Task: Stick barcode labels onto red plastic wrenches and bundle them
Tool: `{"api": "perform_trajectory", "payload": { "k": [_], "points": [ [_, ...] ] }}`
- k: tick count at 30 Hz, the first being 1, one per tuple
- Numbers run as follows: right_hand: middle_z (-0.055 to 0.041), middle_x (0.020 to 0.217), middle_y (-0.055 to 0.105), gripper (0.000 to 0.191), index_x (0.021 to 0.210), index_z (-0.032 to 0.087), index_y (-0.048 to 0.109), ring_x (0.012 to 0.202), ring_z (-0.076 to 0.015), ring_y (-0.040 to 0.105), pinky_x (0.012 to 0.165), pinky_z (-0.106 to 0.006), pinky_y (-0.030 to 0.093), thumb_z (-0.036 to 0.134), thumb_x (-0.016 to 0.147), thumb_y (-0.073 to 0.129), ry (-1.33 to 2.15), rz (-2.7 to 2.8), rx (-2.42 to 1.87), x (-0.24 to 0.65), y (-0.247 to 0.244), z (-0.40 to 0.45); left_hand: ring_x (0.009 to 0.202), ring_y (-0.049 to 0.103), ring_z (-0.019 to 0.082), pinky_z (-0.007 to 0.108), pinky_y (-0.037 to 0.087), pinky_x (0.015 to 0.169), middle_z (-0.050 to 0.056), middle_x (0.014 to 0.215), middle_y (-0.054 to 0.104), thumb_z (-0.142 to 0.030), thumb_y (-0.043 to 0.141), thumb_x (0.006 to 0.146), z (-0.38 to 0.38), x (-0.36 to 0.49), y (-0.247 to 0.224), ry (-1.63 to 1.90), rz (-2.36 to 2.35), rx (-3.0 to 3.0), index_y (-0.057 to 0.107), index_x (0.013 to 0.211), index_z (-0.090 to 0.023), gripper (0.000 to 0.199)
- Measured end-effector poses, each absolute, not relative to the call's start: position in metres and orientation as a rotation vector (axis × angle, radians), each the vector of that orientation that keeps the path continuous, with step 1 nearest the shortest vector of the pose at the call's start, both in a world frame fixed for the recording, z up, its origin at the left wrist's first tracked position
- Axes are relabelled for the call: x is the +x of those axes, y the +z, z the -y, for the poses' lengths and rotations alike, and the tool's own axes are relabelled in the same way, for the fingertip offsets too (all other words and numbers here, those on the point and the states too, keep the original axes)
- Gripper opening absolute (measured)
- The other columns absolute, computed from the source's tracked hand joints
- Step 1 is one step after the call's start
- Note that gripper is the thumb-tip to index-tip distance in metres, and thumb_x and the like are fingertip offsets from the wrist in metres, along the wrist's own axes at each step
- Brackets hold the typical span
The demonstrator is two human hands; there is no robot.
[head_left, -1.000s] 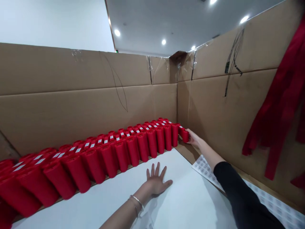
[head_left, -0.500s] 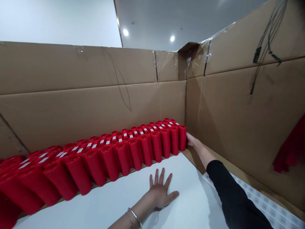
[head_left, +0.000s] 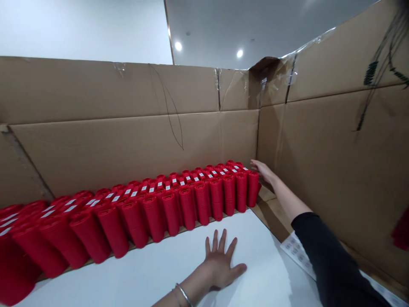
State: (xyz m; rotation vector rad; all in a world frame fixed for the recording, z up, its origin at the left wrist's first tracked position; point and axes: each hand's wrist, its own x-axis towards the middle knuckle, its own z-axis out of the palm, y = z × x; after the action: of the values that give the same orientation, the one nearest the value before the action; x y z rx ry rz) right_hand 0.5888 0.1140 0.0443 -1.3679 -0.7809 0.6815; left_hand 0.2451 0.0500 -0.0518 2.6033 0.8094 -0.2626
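Your open right hand (head_left: 262, 170) hovers just past the end of the packed red plastic canisters (head_left: 188, 209), well apart from your left hand (head_left: 222, 262), flat on the white board (head_left: 268, 277); one careless brush could topple them.

Glossy red plastic cylindrical containers (head_left: 172, 215) stand in rows, topped by small white rectangular labels (head_left: 144, 188) in a repeating line. Behind them is a plain tan corrugated cardboard wall (head_left: 128, 149), and a black fabric sleeve (head_left: 332, 260) lies beside a white sheet printed with a grey grid pattern (head_left: 297, 256).
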Motion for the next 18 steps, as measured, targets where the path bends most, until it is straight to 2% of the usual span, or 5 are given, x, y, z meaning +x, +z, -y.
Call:
{"api": "perform_trajectory", "payload": {
  "k": [3,6,9,13,18],
  "points": [
    [-0.0072,0.121,0.053,0.027,0.108,0.014,0.059,0.113,-0.013,0.048,0.1,-0.03,0.036,0.021,0.083,0.055,0.596,0.955,-1.402,0.584,0.085,-0.145,0.129,-0.028,0.029,0.055,-0.018,0.101,0.004,0.143,-0.022,-0.075,0.022,0.078,-0.05,0.245,-0.051,-0.26,-0.81,2.603,0.005,0.143,-0.032,0.08],
    [-0.008,0.111,0.057,0.024,0.101,0.011,0.062,0.109,-0.0158,0.051,0.1,-0.036,0.038,0.028,0.085,0.055,0.621,1.068,-1.477,0.567,0.099,-0.176,0.128,-0.03,0.029,0.055,-0.018,0.101,0.005,0.143,-0.023,-0.075,0.022,0.078,-0.049,0.245,-0.049,-0.273,-0.805,2.588,0.004,0.144,-0.03,0.081],
    [-0.0077,0.103,0.059,0.026,0.096,0.011,0.062,0.102,-0.0148,0.054,0.097,-0.036,0.04,0.034,0.088,0.051,0.67,1.119,-1.561,0.553,0.091,-0.192,0.127,-0.03,0.029,0.055,-0.018,0.101,0.005,0.142,-0.023,-0.075,0.023,0.078,-0.049,0.244,-0.048,-0.264,-0.794,2.571,0.005,0.144,-0.031,0.082],
    [-0.0086,0.102,0.059,0.03,0.1,0.012,0.061,0.1,-0.0149,0.055,0.096,-0.035,0.041,0.037,0.089,0.049,0.683,1.137,-1.583,0.551,0.084,-0.193,0.129,-0.028,0.029,0.055,-0.018,0.101,0.006,0.143,-0.02,-0.073,0.023,0.079,-0.047,0.243,-0.047,-0.231,-0.79,2.57,0.007,0.144,-0.03,0.079],
    [-0.009,0.112,0.056,0.03,0.113,0.013,0.056,0.106,-0.0146,0.052,0.098,-0.037,0.039,0.03,0.088,0.05,0.621,1.01,-1.56,0.579,0.089,-0.166,0.129,-0.027,0.029,0.054,-0.018,0.102,0.006,0.143,-0.02,-0.073,0.021,0.08,-0.048,0.243,-0.048,-0.213,-0.777,2.576,0.008,0.144,-0.03,0.078]
  ]
}}
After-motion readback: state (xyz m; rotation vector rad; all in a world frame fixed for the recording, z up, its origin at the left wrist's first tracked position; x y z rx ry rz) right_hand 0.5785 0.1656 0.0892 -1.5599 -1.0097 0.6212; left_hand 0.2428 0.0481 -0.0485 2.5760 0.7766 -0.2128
